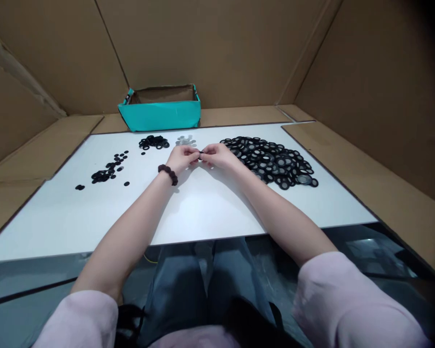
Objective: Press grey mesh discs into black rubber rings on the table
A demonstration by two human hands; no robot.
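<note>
Black, the small piece (201,154) sits just above the frame's centre, where our left hand (183,157) and right hand (217,155) meet, each grip narrowed to a fingertip pinch on it. We'd do best pressing lightly and evenly, wrists steady.

White table (203,208) | right: big pile of black rings with gray middles (275,162) | back: small heap of black rings (154,141), pale circles (186,141) beside it | left: scattered black circles (100,176)

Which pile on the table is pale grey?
The small pile just beyond the left hand; the large pile at right and the piles further left all show black.
</note>
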